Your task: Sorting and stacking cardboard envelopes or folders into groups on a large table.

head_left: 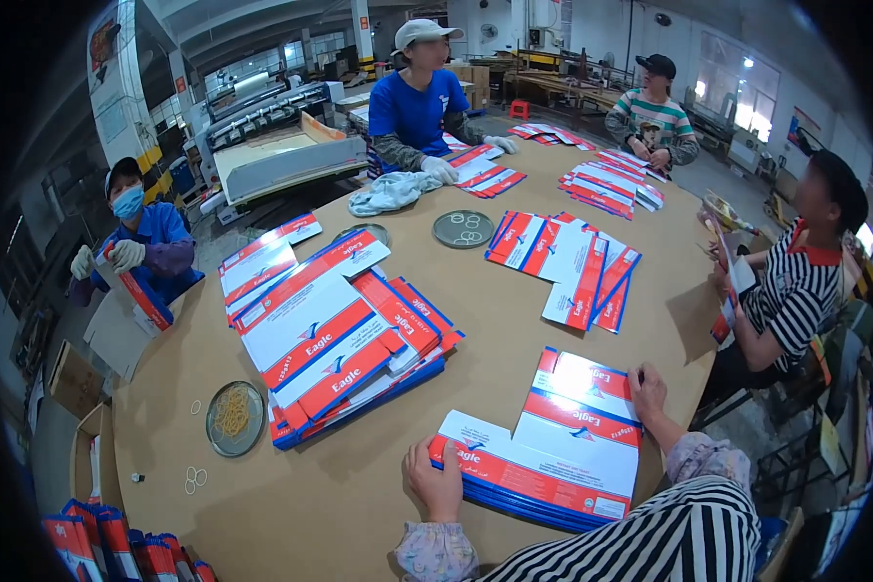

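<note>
Nearest: stack of flat, glossy red-white-blue cardboard cartons (553, 451) on near-right of matte brown tabletop (514, 291). Left hand (436, 477) lies flat on stack's near-left edge, fingers together; right hand (647, 390) rests on far-right edge, fingers spread. Round metal dish w/ yellow rubber bands (235, 418) sits left.
</note>
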Demonstrator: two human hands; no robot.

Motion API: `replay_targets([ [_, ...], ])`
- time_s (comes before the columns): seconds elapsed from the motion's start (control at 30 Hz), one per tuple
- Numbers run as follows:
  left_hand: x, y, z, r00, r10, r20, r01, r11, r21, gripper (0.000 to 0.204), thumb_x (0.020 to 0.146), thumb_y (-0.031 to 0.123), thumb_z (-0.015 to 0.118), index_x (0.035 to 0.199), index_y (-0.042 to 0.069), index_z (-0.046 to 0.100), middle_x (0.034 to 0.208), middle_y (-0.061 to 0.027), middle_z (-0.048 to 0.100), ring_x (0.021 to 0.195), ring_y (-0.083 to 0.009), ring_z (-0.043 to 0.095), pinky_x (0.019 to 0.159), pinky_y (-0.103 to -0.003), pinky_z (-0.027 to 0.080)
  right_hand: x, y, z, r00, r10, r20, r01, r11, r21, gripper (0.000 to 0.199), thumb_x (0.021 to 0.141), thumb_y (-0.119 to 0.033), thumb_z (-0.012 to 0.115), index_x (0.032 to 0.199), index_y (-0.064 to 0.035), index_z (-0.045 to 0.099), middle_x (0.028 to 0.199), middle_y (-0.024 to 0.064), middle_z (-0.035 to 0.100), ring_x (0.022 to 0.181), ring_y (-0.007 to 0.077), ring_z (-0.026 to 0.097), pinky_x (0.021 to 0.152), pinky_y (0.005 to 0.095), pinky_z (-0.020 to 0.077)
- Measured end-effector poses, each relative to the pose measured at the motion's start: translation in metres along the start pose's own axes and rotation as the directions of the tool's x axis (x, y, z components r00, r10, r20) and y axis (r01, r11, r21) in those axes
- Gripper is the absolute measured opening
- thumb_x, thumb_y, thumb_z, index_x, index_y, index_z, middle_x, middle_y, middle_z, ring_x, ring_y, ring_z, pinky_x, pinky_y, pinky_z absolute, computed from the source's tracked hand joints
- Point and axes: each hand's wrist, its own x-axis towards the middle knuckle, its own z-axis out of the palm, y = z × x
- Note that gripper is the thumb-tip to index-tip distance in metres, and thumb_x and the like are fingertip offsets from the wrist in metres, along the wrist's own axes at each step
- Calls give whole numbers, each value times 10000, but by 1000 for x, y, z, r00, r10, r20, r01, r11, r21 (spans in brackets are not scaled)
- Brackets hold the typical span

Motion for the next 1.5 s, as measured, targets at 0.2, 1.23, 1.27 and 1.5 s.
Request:
replay_targets([
  [0.2, 0, 1, -1, 1000, -8, 3, 8, 1000, 3, 272, 811, 194, 664, 1006, 11, 611, 983, -129, 606, 975, -318, 541, 863, -415, 428, 1, -1, -1, 1000, 16, 13, -16, 1000, 16, 231, 848, -240, 597, 777, -31, 529, 744, 148, 591, 720, 333, 598, 651, 425, 460],
  [1.23, -1, 0, 0, 1000, -24, -7, 24, 1000, -8, 266, 814, 207, 655, 997, 18, 619, 973, -119, 613, 963, -315, 549, 860, -413, 432, 0, -5, -3, 999, -48, 17, 49, 998, -30, 172, 836, -203, 607, 761, -61, 546, 744, 103, 571, 711, 285, 586, 642, 400, 462],
  [1.27, -1, 0, 0, 1000, -23, -4, 23, 1000, -10, 267, 813, 208, 655, 998, 18, 619, 978, -120, 613, 964, -316, 548, 863, -413, 431, 0, -4, -2, 999, -51, 18, 51, 998, -31, 172, 836, -203, 607, 761, -61, 546, 744, 103, 571, 711, 285, 586, 642, 400, 462],
  [1.5, -1, -5, 1, 999, -36, -11, 36, 999, -15, 264, 811, 204, 656, 998, 22, 617, 991, -122, 609, 975, -321, 544, 860, -415, 433, 0, -2, 0, 998, -64, 4, 64, 997, -41, 175, 838, -199, 603, 759, -58, 537, 745, 111, 567, 710, 295, 584, 639, 409, 457],
])
